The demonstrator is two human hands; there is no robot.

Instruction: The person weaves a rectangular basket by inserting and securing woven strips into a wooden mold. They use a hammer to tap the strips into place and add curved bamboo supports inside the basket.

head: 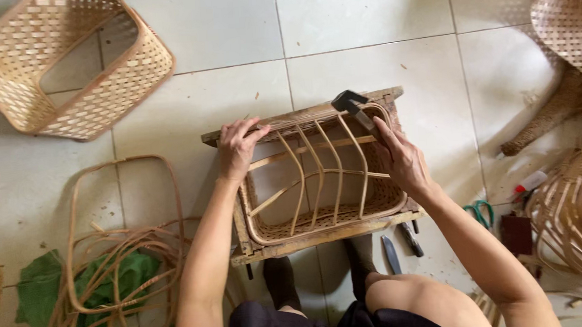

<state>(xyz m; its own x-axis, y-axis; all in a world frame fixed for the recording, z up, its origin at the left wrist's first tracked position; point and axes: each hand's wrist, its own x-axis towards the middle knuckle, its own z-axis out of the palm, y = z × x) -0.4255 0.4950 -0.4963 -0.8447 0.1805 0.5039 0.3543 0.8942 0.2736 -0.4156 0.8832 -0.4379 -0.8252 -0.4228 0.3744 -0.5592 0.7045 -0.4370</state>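
Head view: a half-woven basket point(322, 182) is seated in a wooden frame point(322, 239). Left hand point(237, 148) is clamped on the frame's far-left rim; right hand point(402, 160) grips a hammer point(355, 109) at the far-right corner. Base ribs are judged set, weaving between them unfinished.

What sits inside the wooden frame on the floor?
Inside the wooden frame sits a woven basket with bent cane ribs arching across it. Floor tile shows through the ribs; the forearms hide parts of its side edges.
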